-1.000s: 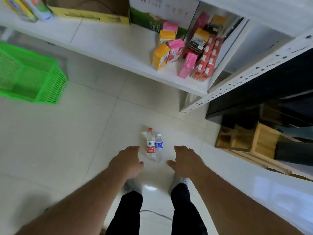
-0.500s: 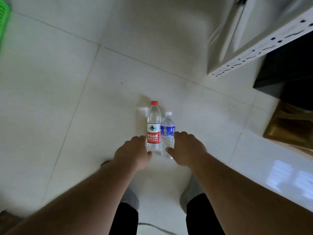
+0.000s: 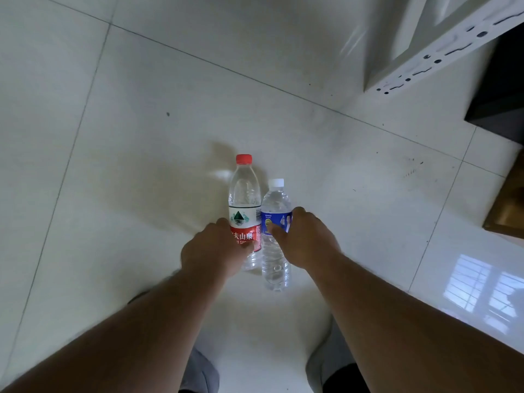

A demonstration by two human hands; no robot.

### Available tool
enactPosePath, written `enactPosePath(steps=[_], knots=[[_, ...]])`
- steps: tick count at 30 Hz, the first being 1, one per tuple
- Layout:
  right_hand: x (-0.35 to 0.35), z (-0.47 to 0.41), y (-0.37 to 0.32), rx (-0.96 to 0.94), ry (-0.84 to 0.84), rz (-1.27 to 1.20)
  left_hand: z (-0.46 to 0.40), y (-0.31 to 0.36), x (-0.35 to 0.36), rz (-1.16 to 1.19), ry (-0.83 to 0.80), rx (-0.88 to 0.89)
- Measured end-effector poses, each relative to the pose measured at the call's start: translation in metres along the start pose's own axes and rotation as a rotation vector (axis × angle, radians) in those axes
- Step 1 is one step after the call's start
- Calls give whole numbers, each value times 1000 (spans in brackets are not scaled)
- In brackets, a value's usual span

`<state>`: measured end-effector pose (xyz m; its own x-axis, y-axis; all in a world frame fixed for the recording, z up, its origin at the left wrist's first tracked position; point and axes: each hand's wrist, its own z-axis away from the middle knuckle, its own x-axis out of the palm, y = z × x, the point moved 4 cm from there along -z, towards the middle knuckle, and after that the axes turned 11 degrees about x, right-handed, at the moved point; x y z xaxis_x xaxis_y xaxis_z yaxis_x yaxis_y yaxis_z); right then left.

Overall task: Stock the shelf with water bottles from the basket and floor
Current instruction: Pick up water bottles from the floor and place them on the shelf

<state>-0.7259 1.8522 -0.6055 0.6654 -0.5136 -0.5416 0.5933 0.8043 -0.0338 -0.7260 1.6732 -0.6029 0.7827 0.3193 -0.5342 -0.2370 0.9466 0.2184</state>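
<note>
Two clear water bottles stand upright side by side on the white tiled floor. The taller one, a red-capped bottle point(image 3: 244, 194) with a red and white label, is on the left. The shorter white-capped bottle point(image 3: 276, 202) with a blue label is on the right. My left hand point(image 3: 214, 249) wraps around the red-capped bottle at its label, thumb across the front. My right hand point(image 3: 307, 239) curls around the blue-label bottle, thumb on the label. Both bottles still rest on the floor.
The white metal shelf upright point(image 3: 431, 55) with slotted holes crosses the top right corner. A dark cabinet point(image 3: 502, 89) and a wooden crate edge point(image 3: 507, 211) lie at the right. My shoes point(image 3: 201, 373) are at the bottom.
The view has dropped closer to the floor and the basket has left the frame. Both hands moved forward from beside the bottles and closed around them.
</note>
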Motion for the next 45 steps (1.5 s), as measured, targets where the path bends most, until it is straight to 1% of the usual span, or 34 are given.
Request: enactPosePath(steps=[5,10,13,17,20,24,26,30,35,41,45], knots=[[-2,-8,8,21,-51,-85,-4,-19,1,71,-36,13],[-8,-11,13,90,-64,-191,-8,-37,-2,238,-49,-2],[-3,-14,11,161,-49,-253,-15,-38,3,353,-9,-29],[7,-23,9,232,-9,-357,-23,-36,13,503,93,-84],[14,-29,11,221,3,-416,-25,-34,19,544,147,-97],[5,-24,11,197,35,-437,-17,-37,16,576,126,-83],[-10,-13,6,170,62,-453,-3,-39,4,600,144,-65],[-63,33,-16,69,80,-500,48,-35,-44,684,203,-48],[-172,137,-69,-96,86,-519,145,-18,-147,786,296,29],[-326,323,-141,-306,180,-559,306,16,-299,906,410,135],[-420,464,-174,-477,250,-558,434,34,-391,923,523,230]])
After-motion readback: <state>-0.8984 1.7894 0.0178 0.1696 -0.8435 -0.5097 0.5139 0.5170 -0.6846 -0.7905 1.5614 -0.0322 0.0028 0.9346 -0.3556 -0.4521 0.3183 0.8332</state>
